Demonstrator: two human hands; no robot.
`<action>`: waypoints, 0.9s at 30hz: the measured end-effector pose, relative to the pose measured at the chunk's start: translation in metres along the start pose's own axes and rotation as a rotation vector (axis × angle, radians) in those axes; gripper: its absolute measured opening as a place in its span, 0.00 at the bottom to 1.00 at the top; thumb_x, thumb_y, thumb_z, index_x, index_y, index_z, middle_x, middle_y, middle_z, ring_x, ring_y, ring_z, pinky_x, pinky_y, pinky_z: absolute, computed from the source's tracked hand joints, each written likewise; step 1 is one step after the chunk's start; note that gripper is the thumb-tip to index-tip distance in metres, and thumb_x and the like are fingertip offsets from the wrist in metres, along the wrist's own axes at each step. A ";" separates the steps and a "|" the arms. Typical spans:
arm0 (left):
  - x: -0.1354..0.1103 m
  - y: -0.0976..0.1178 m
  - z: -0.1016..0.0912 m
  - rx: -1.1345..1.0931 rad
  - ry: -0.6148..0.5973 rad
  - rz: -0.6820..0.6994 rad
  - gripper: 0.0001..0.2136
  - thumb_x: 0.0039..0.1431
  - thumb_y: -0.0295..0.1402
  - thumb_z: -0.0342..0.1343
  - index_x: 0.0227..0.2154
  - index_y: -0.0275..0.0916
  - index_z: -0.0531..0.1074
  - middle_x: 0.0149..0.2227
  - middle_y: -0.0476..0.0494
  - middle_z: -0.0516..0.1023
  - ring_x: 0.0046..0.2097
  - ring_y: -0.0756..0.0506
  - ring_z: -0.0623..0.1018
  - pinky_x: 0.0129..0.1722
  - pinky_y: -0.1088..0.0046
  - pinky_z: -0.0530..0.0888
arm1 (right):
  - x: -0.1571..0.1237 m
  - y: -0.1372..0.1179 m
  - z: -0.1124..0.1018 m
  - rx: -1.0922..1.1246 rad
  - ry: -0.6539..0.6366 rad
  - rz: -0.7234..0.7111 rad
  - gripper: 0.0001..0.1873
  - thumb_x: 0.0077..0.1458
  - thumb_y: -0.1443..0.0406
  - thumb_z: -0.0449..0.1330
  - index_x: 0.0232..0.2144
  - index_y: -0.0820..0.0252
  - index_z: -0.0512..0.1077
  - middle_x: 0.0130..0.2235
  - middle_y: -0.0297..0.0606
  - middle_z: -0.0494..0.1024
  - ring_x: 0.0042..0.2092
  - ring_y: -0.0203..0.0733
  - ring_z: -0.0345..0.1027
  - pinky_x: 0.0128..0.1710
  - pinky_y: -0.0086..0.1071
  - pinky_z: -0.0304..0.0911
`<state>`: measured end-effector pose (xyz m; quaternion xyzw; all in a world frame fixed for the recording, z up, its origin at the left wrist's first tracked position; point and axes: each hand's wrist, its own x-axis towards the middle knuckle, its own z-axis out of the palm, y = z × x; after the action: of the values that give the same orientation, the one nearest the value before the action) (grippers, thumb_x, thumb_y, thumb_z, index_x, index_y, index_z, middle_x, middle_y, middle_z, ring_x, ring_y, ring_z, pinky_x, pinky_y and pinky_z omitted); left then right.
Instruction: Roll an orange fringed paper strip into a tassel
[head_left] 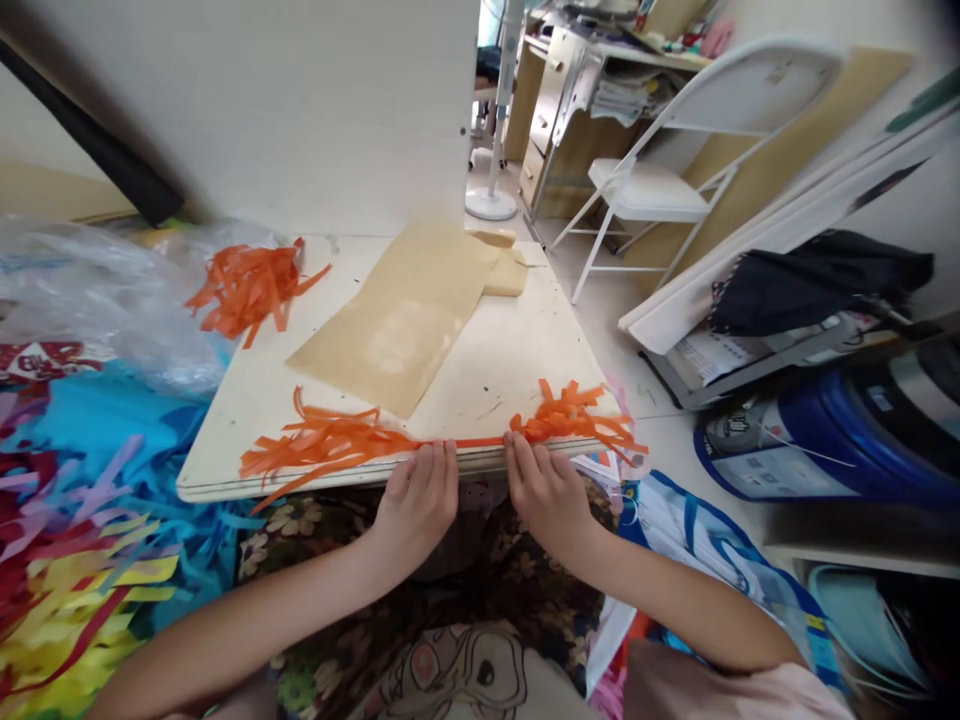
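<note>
A bunch of orange paper strips (352, 442) lies along the near edge of a pale wooden board (495, 360). Its middle is drawn into a thin twisted band (480, 441), and its ends fan out left and right. My left hand (416, 500) is closed on the strips at the band's left end, with the fingers pressed to the board's edge. At the right end my right hand (544, 490) is closed on the same bunch, next to the right fan (574, 415). The fingertips of both hands curl over the strips.
A second heap of orange strips (247, 285) lies at the board's far left, beside crumpled clear plastic (97, 300). A tan paper sheet (405, 320) covers the board's middle. Coloured paper strips (67, 540) pile up at my left. A white folding chair (660, 180) stands beyond.
</note>
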<state>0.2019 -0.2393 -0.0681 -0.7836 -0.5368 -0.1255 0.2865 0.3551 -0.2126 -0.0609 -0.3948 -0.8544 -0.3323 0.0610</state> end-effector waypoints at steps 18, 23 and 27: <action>0.023 -0.058 -0.072 -1.495 -1.044 0.725 0.11 0.48 0.26 0.48 0.35 0.39 0.71 0.23 0.49 0.68 0.25 0.52 0.65 0.27 0.78 0.61 | 0.016 0.052 -0.089 1.234 -0.630 -0.671 0.05 0.43 0.72 0.52 0.24 0.61 0.67 0.26 0.32 0.70 0.29 0.31 0.60 0.34 0.29 0.51; 0.021 -0.062 -0.037 -1.988 -0.950 0.394 0.12 0.47 0.31 0.52 0.37 0.43 0.72 0.23 0.49 0.67 0.25 0.53 0.64 0.25 0.78 0.62 | 0.025 0.045 -0.051 1.743 -0.494 -0.495 0.04 0.47 0.70 0.51 0.24 0.65 0.65 0.29 0.36 0.66 0.31 0.30 0.59 0.33 0.26 0.56; 0.015 -0.052 -0.027 -2.310 -0.712 -0.124 0.07 0.41 0.34 0.58 0.27 0.42 0.74 0.20 0.50 0.68 0.22 0.55 0.65 0.22 0.81 0.62 | 0.025 0.032 -0.042 2.030 -0.362 -0.184 0.01 0.45 0.70 0.54 0.24 0.65 0.64 0.28 0.35 0.65 0.30 0.30 0.58 0.31 0.27 0.56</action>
<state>0.1632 -0.2306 -0.0223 -0.5413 -0.1937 -0.3217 -0.7523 0.3543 -0.2071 -0.0028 -0.1349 -0.7555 0.6056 0.2102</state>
